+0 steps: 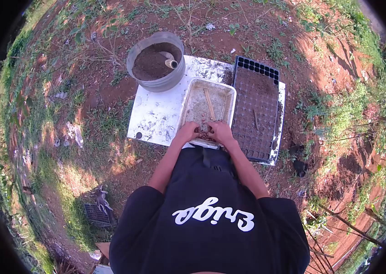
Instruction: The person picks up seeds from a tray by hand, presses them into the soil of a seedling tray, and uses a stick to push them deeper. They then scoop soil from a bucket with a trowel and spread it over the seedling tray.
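Both hands are inside the near end of a white rectangular basket [185, 102]. My left hand [189, 132] has its fingers curled inward at the near left corner. Close beside it, my right hand [220, 133] is also curled, fingertips toward the left one. Small reddish-brown pieces [205, 135] lie between and below the hands. Whatever the fingertips pinch is too small to make out. A flat wooden stick [209, 104] rests in the basket beyond the hands.
A white board [156, 114] carries the basket. A grey bucket of dark soil [149, 64] with a tube in it stands at the back left. At the right lies a black seedling tray [252, 105], mostly soil-filled, with a thin stick [255, 119] on it.
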A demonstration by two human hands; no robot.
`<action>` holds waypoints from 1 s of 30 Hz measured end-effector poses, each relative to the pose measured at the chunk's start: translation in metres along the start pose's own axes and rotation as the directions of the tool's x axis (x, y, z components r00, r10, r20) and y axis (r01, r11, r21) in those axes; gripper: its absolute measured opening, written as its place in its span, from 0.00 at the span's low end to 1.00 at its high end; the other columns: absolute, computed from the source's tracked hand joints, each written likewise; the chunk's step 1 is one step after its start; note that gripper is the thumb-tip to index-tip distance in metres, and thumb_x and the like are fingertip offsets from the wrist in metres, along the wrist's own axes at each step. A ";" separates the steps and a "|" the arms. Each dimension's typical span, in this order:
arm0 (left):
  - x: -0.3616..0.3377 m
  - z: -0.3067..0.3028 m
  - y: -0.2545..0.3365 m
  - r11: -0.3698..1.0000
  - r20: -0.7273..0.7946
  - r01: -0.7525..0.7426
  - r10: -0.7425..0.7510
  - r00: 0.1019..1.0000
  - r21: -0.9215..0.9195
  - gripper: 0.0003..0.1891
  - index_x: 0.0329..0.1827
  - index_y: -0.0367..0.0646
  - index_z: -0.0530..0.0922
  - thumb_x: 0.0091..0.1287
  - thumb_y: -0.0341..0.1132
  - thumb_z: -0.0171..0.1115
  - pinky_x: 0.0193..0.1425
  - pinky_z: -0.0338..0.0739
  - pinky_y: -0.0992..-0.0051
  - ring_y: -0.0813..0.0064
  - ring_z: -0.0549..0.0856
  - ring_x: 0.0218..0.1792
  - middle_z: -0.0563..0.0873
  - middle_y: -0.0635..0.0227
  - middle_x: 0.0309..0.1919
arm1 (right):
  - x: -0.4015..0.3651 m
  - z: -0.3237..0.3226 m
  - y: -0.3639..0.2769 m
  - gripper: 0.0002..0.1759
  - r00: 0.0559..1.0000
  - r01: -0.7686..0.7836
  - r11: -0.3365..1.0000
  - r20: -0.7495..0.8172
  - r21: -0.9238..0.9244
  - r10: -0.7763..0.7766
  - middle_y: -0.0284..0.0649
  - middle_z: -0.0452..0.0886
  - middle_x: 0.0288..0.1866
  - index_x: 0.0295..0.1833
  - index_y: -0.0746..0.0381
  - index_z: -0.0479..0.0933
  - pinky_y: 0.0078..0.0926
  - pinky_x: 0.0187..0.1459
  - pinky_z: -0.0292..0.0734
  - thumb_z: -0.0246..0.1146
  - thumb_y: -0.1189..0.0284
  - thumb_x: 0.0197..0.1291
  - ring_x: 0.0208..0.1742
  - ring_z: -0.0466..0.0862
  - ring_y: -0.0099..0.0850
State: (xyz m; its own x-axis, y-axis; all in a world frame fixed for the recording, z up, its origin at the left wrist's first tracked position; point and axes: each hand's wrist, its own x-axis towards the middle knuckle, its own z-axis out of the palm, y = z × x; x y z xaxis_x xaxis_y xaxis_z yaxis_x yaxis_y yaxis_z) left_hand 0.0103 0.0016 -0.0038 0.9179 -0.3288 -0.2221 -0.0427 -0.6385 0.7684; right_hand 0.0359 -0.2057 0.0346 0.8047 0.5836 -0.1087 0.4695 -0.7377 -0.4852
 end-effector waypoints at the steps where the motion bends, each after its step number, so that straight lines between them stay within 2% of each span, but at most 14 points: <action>1: -0.001 -0.002 0.003 1.000 -0.001 0.000 0.000 1.000 0.000 0.10 0.35 0.35 0.85 0.50 0.26 0.73 0.41 0.80 0.64 0.59 0.87 0.34 0.87 0.53 0.31 | 0.001 -0.003 0.000 0.11 0.999 -0.046 0.992 -0.002 0.117 0.046 0.43 0.85 0.34 0.42 0.57 0.80 0.42 0.52 0.77 0.68 0.70 0.52 0.44 0.86 0.44; 3: -0.001 -0.007 0.010 0.990 -0.041 -0.015 0.009 0.999 -0.141 0.12 0.40 0.36 0.85 0.53 0.28 0.74 0.43 0.80 0.66 0.60 0.87 0.35 0.87 0.55 0.33 | 0.005 -0.007 0.001 0.11 0.996 -0.089 0.969 0.000 0.230 0.092 0.44 0.85 0.34 0.43 0.59 0.81 0.42 0.50 0.78 0.68 0.73 0.52 0.43 0.86 0.46; 5: -0.002 -0.011 0.018 0.984 -0.091 0.009 -0.026 0.996 -0.176 0.14 0.43 0.37 0.84 0.54 0.29 0.75 0.43 0.80 0.67 0.63 0.87 0.34 0.87 0.58 0.35 | 0.010 -0.005 0.002 0.12 0.981 -0.059 0.880 -0.138 0.471 0.139 0.46 0.86 0.37 0.46 0.62 0.82 0.41 0.47 0.80 0.68 0.77 0.53 0.43 0.86 0.48; 9: -0.001 -0.015 0.024 0.942 -0.125 0.059 -0.106 0.987 -0.330 0.17 0.48 0.38 0.84 0.56 0.32 0.76 0.43 0.79 0.71 0.74 0.85 0.33 0.89 0.63 0.36 | 0.014 -0.006 0.001 0.10 0.979 -0.086 0.861 -0.120 0.501 0.167 0.47 0.87 0.39 0.46 0.64 0.83 0.36 0.45 0.82 0.67 0.78 0.57 0.42 0.88 0.42; 11: 0.001 -0.015 0.024 0.933 -0.136 0.047 -0.101 0.985 -0.357 0.16 0.47 0.38 0.84 0.56 0.32 0.76 0.42 0.79 0.72 0.75 0.84 0.32 0.89 0.65 0.36 | 0.016 -0.010 -0.001 0.09 0.985 -0.142 0.780 0.006 0.610 0.174 0.49 0.88 0.41 0.46 0.67 0.82 0.32 0.44 0.82 0.68 0.78 0.59 0.41 0.90 0.35; 14: -0.002 -0.017 0.024 0.915 -0.122 0.083 -0.142 0.982 -0.395 0.15 0.45 0.38 0.85 0.56 0.33 0.77 0.40 0.78 0.73 0.77 0.82 0.30 0.89 0.65 0.35 | 0.020 -0.007 0.002 0.08 0.979 -0.190 0.746 0.067 0.638 0.192 0.49 0.89 0.41 0.46 0.67 0.81 0.30 0.45 0.83 0.67 0.79 0.61 0.41 0.91 0.31; 16: -0.004 -0.019 0.027 0.905 -0.097 0.129 -0.183 0.978 -0.405 0.15 0.44 0.39 0.85 0.56 0.33 0.77 0.39 0.78 0.73 0.77 0.82 0.29 0.89 0.65 0.34 | 0.022 -0.001 0.005 0.09 0.976 -0.191 0.700 0.055 0.688 0.212 0.49 0.88 0.39 0.46 0.67 0.82 0.31 0.46 0.82 0.67 0.79 0.60 0.41 0.90 0.34; 17: -0.005 -0.020 0.029 0.939 -0.161 0.089 -0.149 0.976 -0.331 0.14 0.42 0.38 0.85 0.56 0.33 0.77 0.38 0.77 0.71 0.74 0.82 0.27 0.88 0.63 0.33 | 0.024 0.002 0.007 0.10 0.971 -0.190 0.652 0.044 0.735 0.233 0.49 0.88 0.38 0.46 0.67 0.82 0.32 0.47 0.82 0.67 0.79 0.59 0.40 0.90 0.36; 18: -0.006 -0.020 0.030 0.966 -0.219 0.053 -0.110 0.969 -0.252 0.13 0.40 0.37 0.85 0.55 0.33 0.76 0.37 0.77 0.70 0.71 0.83 0.26 0.88 0.61 0.32 | 0.026 0.008 0.012 0.10 0.971 -0.191 0.650 0.047 0.735 0.233 0.49 0.88 0.38 0.46 0.67 0.82 0.32 0.47 0.82 0.67 0.79 0.59 0.40 0.90 0.36; 19: -0.006 -0.018 0.030 0.966 -0.219 0.056 -0.113 0.969 -0.253 0.13 0.40 0.37 0.85 0.55 0.33 0.76 0.37 0.77 0.70 0.71 0.83 0.26 0.88 0.61 0.32 | 0.028 0.014 0.017 0.09 0.958 -0.145 0.791 -0.114 0.595 0.261 0.51 0.88 0.39 0.45 0.67 0.83 0.33 0.47 0.82 0.66 0.81 0.57 0.41 0.89 0.40; 20: -0.006 -0.017 0.030 0.981 -0.244 0.045 -0.092 0.965 -0.190 0.11 0.39 0.36 0.84 0.56 0.31 0.73 0.40 0.77 0.65 0.63 0.84 0.31 0.86 0.57 0.31 | 0.030 0.020 0.022 0.09 0.927 -0.120 0.898 -0.275 0.423 0.253 0.52 0.87 0.40 0.44 0.67 0.83 0.35 0.48 0.82 0.65 0.83 0.56 0.41 0.89 0.43; 21: -0.006 -0.015 0.027 0.992 -0.268 0.035 -0.068 0.961 -0.125 0.09 0.38 0.35 0.83 0.57 0.28 0.70 0.44 0.77 0.61 0.54 0.84 0.36 0.84 0.54 0.31 | 0.031 0.022 0.021 0.09 0.929 -0.118 0.898 -0.273 0.424 0.251 0.52 0.87 0.40 0.44 0.67 0.83 0.35 0.48 0.82 0.65 0.83 0.56 0.41 0.89 0.43; 24: -0.007 -0.008 0.020 0.999 -0.338 -0.040 0.028 0.941 -0.029 0.09 0.42 0.36 0.81 0.58 0.25 0.66 0.49 0.76 0.55 0.45 0.82 0.44 0.81 0.50 0.37 | 0.034 0.024 0.014 0.10 0.911 -0.191 0.896 -0.268 0.400 0.314 0.55 0.86 0.40 0.41 0.68 0.85 0.40 0.49 0.82 0.62 0.85 0.54 0.43 0.87 0.50; 30: -0.005 -0.001 0.014 0.995 -0.416 -0.070 0.034 0.909 -0.071 0.15 0.51 0.39 0.78 0.60 0.23 0.61 0.54 0.74 0.53 0.42 0.79 0.49 0.77 0.49 0.44 | 0.033 0.027 0.009 0.11 0.912 -0.225 0.929 -0.273 0.294 0.307 0.54 0.85 0.36 0.41 0.67 0.85 0.44 0.49 0.81 0.62 0.85 0.53 0.42 0.86 0.51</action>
State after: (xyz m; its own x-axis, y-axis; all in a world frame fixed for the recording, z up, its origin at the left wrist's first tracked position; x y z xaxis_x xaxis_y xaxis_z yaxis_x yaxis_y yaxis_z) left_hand 0.0057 -0.0053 0.0085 0.9968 -0.0315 0.0741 -0.0789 -0.5631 0.8226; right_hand 0.0565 -0.1839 0.0035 0.9770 0.2129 -0.0111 0.1484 -0.7169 -0.6812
